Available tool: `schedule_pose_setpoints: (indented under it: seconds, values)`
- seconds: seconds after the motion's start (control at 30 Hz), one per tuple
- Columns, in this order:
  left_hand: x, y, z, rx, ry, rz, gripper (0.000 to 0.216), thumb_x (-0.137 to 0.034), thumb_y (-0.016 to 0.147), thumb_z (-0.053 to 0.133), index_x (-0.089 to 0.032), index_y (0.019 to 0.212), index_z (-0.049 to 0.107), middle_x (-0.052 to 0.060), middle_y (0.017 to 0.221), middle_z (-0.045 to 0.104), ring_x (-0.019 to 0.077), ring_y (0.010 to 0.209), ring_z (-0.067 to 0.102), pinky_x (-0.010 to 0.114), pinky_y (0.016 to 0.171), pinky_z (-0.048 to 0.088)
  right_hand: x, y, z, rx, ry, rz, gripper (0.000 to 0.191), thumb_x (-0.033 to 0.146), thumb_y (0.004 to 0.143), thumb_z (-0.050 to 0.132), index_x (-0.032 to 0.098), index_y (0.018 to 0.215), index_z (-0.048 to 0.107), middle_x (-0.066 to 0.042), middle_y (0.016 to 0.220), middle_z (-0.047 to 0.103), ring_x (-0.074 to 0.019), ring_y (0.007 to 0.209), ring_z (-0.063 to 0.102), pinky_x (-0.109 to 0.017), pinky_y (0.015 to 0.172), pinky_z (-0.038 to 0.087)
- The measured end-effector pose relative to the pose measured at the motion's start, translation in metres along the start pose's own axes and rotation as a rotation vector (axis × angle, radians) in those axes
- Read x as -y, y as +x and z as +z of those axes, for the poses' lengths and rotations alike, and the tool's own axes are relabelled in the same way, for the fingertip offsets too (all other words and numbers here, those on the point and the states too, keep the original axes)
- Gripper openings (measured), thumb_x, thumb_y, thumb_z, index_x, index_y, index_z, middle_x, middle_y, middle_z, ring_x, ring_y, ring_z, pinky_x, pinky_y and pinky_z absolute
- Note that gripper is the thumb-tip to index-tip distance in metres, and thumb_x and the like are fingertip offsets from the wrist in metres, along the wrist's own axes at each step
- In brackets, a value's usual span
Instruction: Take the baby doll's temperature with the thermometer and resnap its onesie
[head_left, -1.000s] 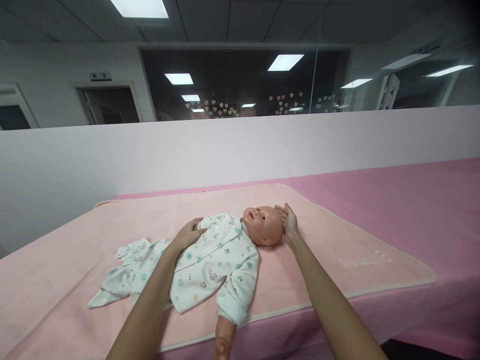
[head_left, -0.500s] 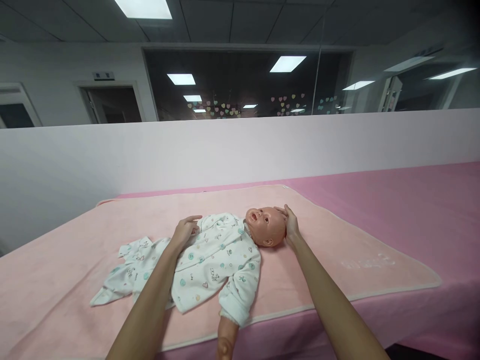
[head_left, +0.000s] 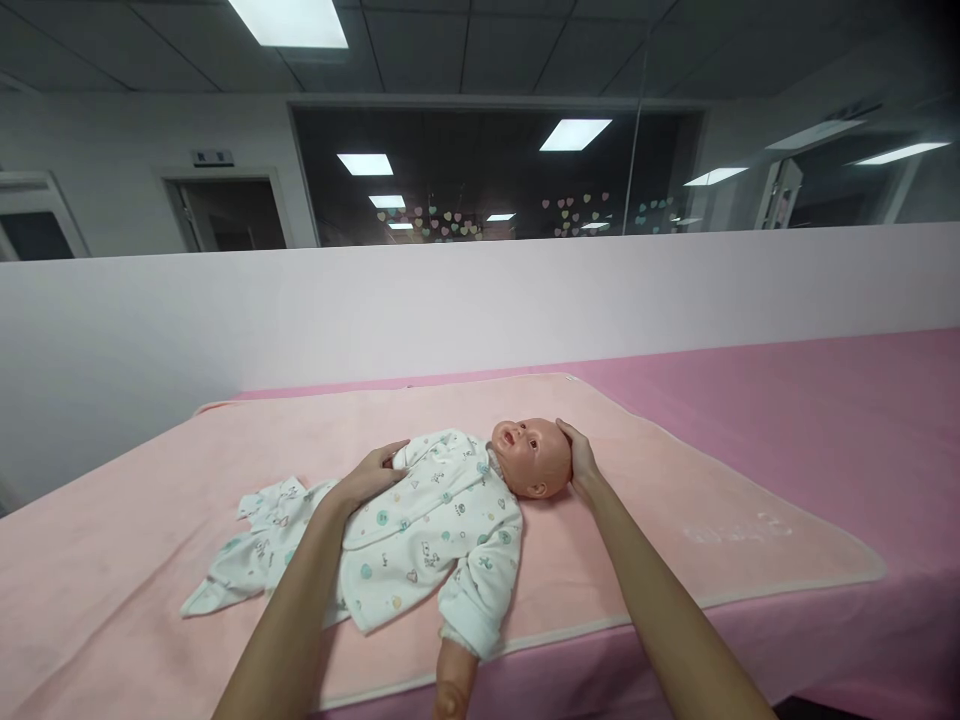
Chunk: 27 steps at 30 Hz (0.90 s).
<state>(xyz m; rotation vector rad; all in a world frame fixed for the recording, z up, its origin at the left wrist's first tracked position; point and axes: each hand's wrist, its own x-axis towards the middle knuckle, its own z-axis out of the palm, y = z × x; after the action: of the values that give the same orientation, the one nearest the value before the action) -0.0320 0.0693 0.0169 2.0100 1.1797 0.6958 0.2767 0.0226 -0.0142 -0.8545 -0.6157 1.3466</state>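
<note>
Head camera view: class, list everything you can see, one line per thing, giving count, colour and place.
baby doll: one, tan skin, lying face up mid-table, head to the right, one bare arm over the near edge
baby suit: one, white with small prints, on the doll, legs trailing left
blanket: one, pale pink, under the doll
table cover: one, deeper pink, under the blanket and running right
partition: one, white, behind the table
heart stickers: many, pastel, on the dark glass beyond
ceiling lights: several, white, overhead
left grip: one bare hand, resting on the suit at the doll's chest
right grip: one bare hand, cupping the doll's head
</note>
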Motion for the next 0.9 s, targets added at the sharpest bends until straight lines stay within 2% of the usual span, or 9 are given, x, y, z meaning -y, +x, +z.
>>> schedule_pose_setpoints:
  seconds: [0.1, 0.2, 0.37, 0.6, 0.73, 0.9]
  values:
    - [0.004, 0.001, 0.001, -0.115, 0.154, -0.039, 0.06, -0.038, 0.063, 0.055, -0.015, 0.118, 0.053, 0.002, 0.077, 0.061, 0.02, 0.077, 0.056, 0.029, 0.068, 0.044, -0.001, 0.0, 0.0, 0.032, 0.002, 0.003, 0.043, 0.049, 0.074, 0.043, 0.015, 0.082, 0.067, -0.01, 0.082, 0.07, -0.0272, 0.08, 0.065, -0.038, 0.073, 0.05]
    - [0.007, 0.002, 0.001, -0.173, 0.285, -0.045, 0.055, -0.04, 0.063, 0.055, -0.019, 0.114, 0.055, -0.001, 0.065, 0.055, 0.0182, 0.067, 0.054, 0.027, 0.062, 0.041, -0.003, 0.004, -0.005, 0.01, -0.012, -0.046, 0.039, 0.047, 0.073, 0.045, 0.016, 0.079, 0.067, -0.009, 0.079, 0.071, -0.0261, 0.078, 0.065, -0.036, 0.072, 0.051]
    - [0.007, 0.003, 0.004, -0.221, 0.388, -0.071, 0.044, -0.04, 0.063, 0.053, -0.025, 0.105, 0.053, -0.003, 0.064, 0.052, 0.0173, 0.065, 0.053, 0.025, 0.059, 0.038, -0.005, 0.006, -0.009, -0.034, -0.031, -0.104, 0.032, 0.044, 0.074, 0.047, 0.02, 0.066, 0.066, -0.006, 0.069, 0.07, -0.0256, 0.074, 0.065, -0.035, 0.069, 0.051]
    - [0.009, 0.005, 0.006, -0.263, 0.419, -0.062, 0.041, -0.041, 0.065, 0.054, -0.026, 0.103, 0.051, -0.004, 0.062, 0.05, 0.0157, 0.062, 0.051, 0.024, 0.056, 0.034, -0.005, 0.001, -0.007, -0.022, -0.031, -0.13, 0.029, 0.042, 0.073, 0.049, 0.019, 0.066, 0.065, -0.005, 0.069, 0.07, -0.0258, 0.074, 0.064, -0.036, 0.071, 0.05]
    - [0.009, 0.005, 0.006, -0.253, 0.408, -0.059, 0.04, -0.042, 0.065, 0.054, -0.026, 0.102, 0.05, -0.005, 0.061, 0.048, 0.0153, 0.06, 0.05, 0.024, 0.057, 0.034, -0.005, 0.002, -0.007, -0.039, -0.032, -0.147, 0.028, 0.04, 0.073, 0.049, 0.019, 0.065, 0.065, -0.005, 0.069, 0.07, -0.0257, 0.073, 0.064, -0.036, 0.069, 0.05]
    - [0.006, 0.003, 0.009, -0.302, 0.37, -0.057, 0.04, -0.038, 0.064, 0.055, -0.025, 0.101, 0.049, -0.006, 0.057, 0.044, 0.0138, 0.058, 0.048, 0.023, 0.057, 0.033, -0.005, 0.003, -0.007, -0.083, -0.04, -0.171, 0.025, 0.039, 0.072, 0.051, 0.019, 0.062, 0.063, -0.005, 0.065, 0.069, -0.0253, 0.071, 0.064, -0.035, 0.067, 0.05]
